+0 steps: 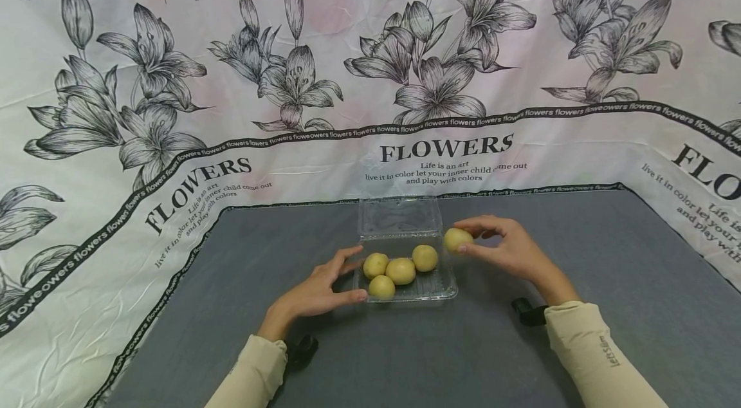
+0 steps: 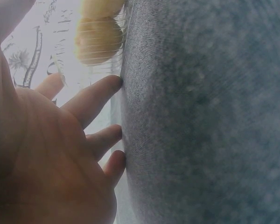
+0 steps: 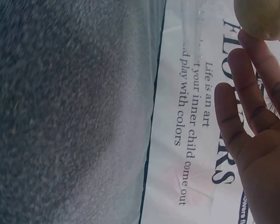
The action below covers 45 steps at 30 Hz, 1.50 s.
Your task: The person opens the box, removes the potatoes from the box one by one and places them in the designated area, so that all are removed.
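1. Well, centre desk (image 1: 324,350), a clear plastic container (image 1: 434,290) stood with its hinged lid (image 1: 399,218) thrown wide open, tilted up at the rear.
2. Four in the box! Round yellow fruits filled much of its left side: one at the back left (image 1: 375,265), one at the front left (image 1: 382,287), one in the middle (image 1: 401,271), all bunched close together.
3. Then came the right-hand one (image 1: 425,258), sitting towards the back, just beside the middle fruit, with ribbed clear bottom showing in front of it.
4. And a fifth, up in the air! The right hand (image 1: 515,250) had this held fruit (image 1: 457,241) pinched between thumb and fingers, just outside the container's right edge, near the hinge line.
5. Over on the other flank, the left hand (image 1: 315,292) gripped nothing; its fingers were spread, with thumb and fingertips right at the container's left side.
6. From the left wrist, yellow fruit showed through the ribbed clear wall, close by those fingers.
7. Behind it all hung a white cloth (image 1: 324,170), printed with lilies and the word "FLOWERS".
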Each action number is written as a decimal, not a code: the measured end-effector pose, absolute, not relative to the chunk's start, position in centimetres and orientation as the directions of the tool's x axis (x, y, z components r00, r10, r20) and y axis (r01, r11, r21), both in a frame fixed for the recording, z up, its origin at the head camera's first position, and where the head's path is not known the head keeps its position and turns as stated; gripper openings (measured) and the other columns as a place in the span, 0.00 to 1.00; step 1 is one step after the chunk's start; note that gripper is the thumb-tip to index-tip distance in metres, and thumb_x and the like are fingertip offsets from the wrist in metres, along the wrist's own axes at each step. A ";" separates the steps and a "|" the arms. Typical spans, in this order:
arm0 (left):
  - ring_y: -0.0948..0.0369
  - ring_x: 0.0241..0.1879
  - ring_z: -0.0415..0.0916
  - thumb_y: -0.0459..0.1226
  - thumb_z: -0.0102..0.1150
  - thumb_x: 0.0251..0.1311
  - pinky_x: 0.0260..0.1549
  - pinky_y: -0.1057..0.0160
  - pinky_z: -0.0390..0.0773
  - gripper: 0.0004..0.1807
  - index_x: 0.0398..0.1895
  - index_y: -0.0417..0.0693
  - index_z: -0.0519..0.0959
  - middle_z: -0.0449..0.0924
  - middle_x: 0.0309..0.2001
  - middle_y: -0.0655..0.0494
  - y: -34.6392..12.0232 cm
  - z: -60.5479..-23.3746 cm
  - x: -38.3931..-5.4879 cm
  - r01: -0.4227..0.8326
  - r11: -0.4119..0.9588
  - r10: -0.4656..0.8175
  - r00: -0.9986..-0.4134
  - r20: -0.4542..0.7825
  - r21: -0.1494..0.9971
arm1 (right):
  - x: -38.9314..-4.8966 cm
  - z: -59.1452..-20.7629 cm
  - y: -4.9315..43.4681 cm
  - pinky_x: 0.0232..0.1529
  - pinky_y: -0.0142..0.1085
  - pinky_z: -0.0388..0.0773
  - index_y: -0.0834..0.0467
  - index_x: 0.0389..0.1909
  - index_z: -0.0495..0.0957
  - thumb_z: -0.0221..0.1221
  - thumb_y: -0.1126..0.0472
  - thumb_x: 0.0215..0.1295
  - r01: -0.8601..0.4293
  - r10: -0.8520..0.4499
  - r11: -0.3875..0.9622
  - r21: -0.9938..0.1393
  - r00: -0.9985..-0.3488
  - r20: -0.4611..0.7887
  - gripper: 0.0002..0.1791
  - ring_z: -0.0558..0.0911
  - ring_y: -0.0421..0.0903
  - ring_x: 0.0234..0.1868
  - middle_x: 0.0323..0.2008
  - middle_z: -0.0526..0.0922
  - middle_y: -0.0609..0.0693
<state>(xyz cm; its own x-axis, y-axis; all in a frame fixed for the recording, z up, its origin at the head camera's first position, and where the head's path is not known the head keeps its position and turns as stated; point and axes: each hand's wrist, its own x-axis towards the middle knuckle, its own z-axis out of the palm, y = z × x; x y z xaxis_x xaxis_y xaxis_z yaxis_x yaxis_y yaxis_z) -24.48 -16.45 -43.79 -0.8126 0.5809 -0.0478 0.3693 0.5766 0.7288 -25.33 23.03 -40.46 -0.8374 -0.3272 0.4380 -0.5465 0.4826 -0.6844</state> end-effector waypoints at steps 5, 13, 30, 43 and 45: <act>0.44 0.80 0.50 0.58 0.62 0.67 0.70 0.29 0.55 0.48 0.82 0.63 0.47 0.64 0.77 0.57 -16.4 -43.8 -24.4 0.367 0.582 0.576 -0.816 -0.049 0.726 | -25.4 -40.7 23.5 0.47 0.31 0.75 0.52 0.54 0.86 0.72 0.62 0.61 -0.528 -0.313 0.491 -0.693 -0.849 0.426 0.19 0.81 0.33 0.44 0.47 0.89 0.50; 0.44 0.80 0.52 0.58 0.62 0.67 0.70 0.30 0.56 0.48 0.82 0.61 0.47 0.63 0.77 0.55 -16.4 -43.7 -24.4 0.373 0.578 0.580 -0.813 -0.044 0.725 | -25.8 -41.4 24.3 0.46 0.38 0.78 0.53 0.54 0.86 0.71 0.60 0.62 -0.484 -0.297 0.498 -0.720 -0.875 0.383 0.18 0.82 0.34 0.42 0.46 0.89 0.51; 0.45 0.80 0.52 0.57 0.62 0.67 0.71 0.31 0.58 0.48 0.82 0.60 0.47 0.63 0.78 0.55 -16.3 -43.7 -24.3 0.376 0.570 0.583 -0.812 -0.037 0.730 | -26.4 -42.8 25.6 0.41 0.32 0.79 0.57 0.54 0.86 0.72 0.58 0.62 -0.415 -0.291 0.559 -0.718 -0.909 0.299 0.19 0.82 0.35 0.39 0.45 0.89 0.54; 0.45 0.80 0.52 0.57 0.62 0.67 0.70 0.30 0.57 0.48 0.82 0.61 0.47 0.63 0.77 0.55 -16.3 -43.7 -24.3 0.374 0.577 0.580 -0.814 -0.042 0.726 | -26.3 -42.9 26.0 0.38 0.31 0.78 0.59 0.54 0.85 0.71 0.56 0.63 -0.368 -0.294 0.601 -0.709 -0.927 0.232 0.20 0.81 0.35 0.36 0.44 0.90 0.55; 0.45 0.80 0.52 0.57 0.62 0.67 0.70 0.31 0.57 0.48 0.82 0.60 0.47 0.63 0.77 0.54 -16.4 -43.7 -24.4 0.378 0.574 0.583 -0.811 -0.039 0.726 | -26.4 -42.9 26.1 0.37 0.30 0.78 0.60 0.54 0.85 0.71 0.56 0.63 -0.358 -0.293 0.614 -0.703 -0.931 0.218 0.21 0.82 0.36 0.36 0.44 0.90 0.56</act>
